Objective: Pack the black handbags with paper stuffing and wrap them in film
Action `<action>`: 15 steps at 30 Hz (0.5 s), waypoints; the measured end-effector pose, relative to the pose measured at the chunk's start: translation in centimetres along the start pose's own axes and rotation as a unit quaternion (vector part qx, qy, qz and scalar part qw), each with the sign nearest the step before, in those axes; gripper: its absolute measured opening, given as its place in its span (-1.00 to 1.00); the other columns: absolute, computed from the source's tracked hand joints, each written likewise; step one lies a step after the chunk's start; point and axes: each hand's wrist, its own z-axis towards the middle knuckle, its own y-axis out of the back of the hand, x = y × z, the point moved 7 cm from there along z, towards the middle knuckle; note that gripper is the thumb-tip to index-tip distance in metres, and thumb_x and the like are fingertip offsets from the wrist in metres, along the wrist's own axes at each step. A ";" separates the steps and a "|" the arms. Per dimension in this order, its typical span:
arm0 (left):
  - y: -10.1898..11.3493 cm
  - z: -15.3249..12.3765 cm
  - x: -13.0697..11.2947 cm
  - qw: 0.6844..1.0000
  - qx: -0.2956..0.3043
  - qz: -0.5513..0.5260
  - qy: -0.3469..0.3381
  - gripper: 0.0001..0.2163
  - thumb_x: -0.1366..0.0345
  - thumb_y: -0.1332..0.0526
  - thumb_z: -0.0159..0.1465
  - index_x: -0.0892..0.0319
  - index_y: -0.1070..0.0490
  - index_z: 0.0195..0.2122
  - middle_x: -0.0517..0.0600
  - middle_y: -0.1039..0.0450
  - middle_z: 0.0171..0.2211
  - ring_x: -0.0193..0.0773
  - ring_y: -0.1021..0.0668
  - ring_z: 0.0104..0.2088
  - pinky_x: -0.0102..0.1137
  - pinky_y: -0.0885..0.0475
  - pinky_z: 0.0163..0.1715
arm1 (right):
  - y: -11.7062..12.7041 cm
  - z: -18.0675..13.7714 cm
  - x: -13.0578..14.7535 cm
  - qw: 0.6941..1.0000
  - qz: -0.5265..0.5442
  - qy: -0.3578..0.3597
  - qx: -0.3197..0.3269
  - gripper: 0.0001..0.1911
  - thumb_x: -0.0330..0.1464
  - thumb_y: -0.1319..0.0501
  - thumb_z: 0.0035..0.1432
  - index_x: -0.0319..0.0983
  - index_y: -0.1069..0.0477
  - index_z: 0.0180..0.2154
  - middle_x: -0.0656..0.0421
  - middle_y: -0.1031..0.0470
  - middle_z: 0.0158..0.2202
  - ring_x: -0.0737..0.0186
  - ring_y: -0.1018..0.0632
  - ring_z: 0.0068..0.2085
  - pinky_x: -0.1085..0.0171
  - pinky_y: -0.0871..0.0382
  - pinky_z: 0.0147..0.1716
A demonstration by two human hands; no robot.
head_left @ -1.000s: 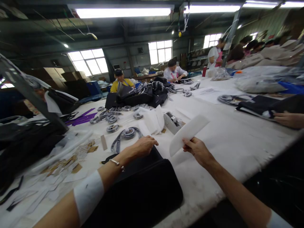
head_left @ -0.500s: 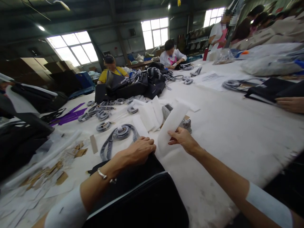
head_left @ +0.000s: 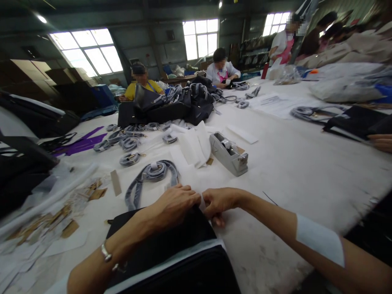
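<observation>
Fingers [head_left: 192,197] of the left hand [head_left: 173,207] curled down over the far edge of a black bag [head_left: 162,245], its grip narrow and holding that edge. The right hand [head_left: 219,202] met it there, wrist bent and fingers folded inward, close beside the left fingertips; a sliver of white material [head_left: 202,201] showed between the two hands, though whether the right grip was pinching it could not be told. The bag rested at the near edge of the white tabletop [head_left: 306,163], with a pale band [head_left: 174,259] running between its dark panels. A silver bracelet [head_left: 106,252] circled the left forearm. A thin dark thread [head_left: 270,199] lay near the right forearm.

Beyond the left hand lay a coiled grey strap [head_left: 154,172], and smaller strap coils [head_left: 130,159] were scattered farther off. White sheets [head_left: 194,145] overlapped next to a grey tape dispenser [head_left: 226,156], which stood past the right hand. Cardboard scraps [head_left: 70,228] littered the left side, and purple strips [head_left: 84,143] lay beyond them. A heap of black bags [head_left: 171,110] rose farther back, in front of a person in yellow [head_left: 131,90]; a person in white sleeves [head_left: 232,71] bent over the work nearby. At the far right, a co-worker's hand [head_left: 382,141] touched another black item [head_left: 358,120].
</observation>
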 end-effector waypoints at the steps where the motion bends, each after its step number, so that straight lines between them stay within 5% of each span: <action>1: 0.0 0.0 0.0 1.000 -0.003 -0.009 0.000 -0.89 0.45 -0.08 0.24 0.13 -0.34 -0.31 -0.04 -0.44 -0.36 -0.24 -0.46 -0.30 -0.36 -0.27 -0.25 | -0.3 0.1 -0.4 1.000 -0.017 -0.013 0.013 -0.89 -0.41 -0.19 -0.09 -0.30 -0.37 -0.59 0.25 -0.41 -0.74 0.38 -0.42 -0.71 0.46 -0.35 -0.69; 6: 0.0 -0.2 -0.6 0.998 -0.003 -0.059 -0.021 -0.88 0.48 -0.10 0.22 0.12 -0.36 -0.33 -0.07 -0.44 -0.38 -0.27 -0.46 -0.30 -0.39 -0.26 -0.26 | -2.8 0.4 -2.3 0.991 -0.050 -0.071 0.100 -0.81 -0.49 -0.20 -0.14 -0.30 -0.32 -0.72 0.28 -0.33 -0.81 0.42 -0.34 -0.76 0.50 -0.24 -0.76; 11: 0.2 -0.2 -0.1 0.994 -0.024 -0.109 0.002 -0.88 0.46 -0.13 0.19 0.10 -0.37 -0.33 -0.10 -0.46 -0.38 -0.26 -0.47 -0.28 -0.39 -0.27 -0.22 | -3.8 0.4 -3.9 0.980 0.035 -0.123 0.154 -0.87 -0.38 -0.28 -0.18 -0.32 -0.40 -0.63 0.16 -0.48 -0.69 0.28 -0.51 -0.65 0.39 -0.45 -0.63; 13: 0.1 -0.4 0.8 0.991 -0.043 -0.123 0.021 -0.88 0.44 -0.15 0.15 0.09 -0.39 -0.33 -0.09 -0.46 -0.35 -0.24 -0.48 -0.26 -0.40 -0.29 -0.23 | -3.4 0.6 -4.2 0.979 0.085 -0.120 0.139 -0.79 -0.31 -0.35 -0.24 -0.33 -0.42 -0.58 0.11 -0.51 -0.64 0.23 -0.56 -0.59 0.36 -0.49 -0.58; 15: -0.4 -0.5 2.2 0.989 -0.065 -0.118 0.057 -0.88 0.43 -0.18 0.09 0.10 -0.41 -0.35 -0.07 -0.47 -0.33 -0.21 -0.48 -0.26 -0.39 -0.31 -0.26 | -2.1 1.1 -4.3 0.987 0.128 -0.084 0.053 -0.70 -0.31 -0.42 -0.34 -0.30 -0.38 -0.54 0.18 -0.50 -0.65 0.26 -0.53 -0.63 0.38 -0.47 -0.62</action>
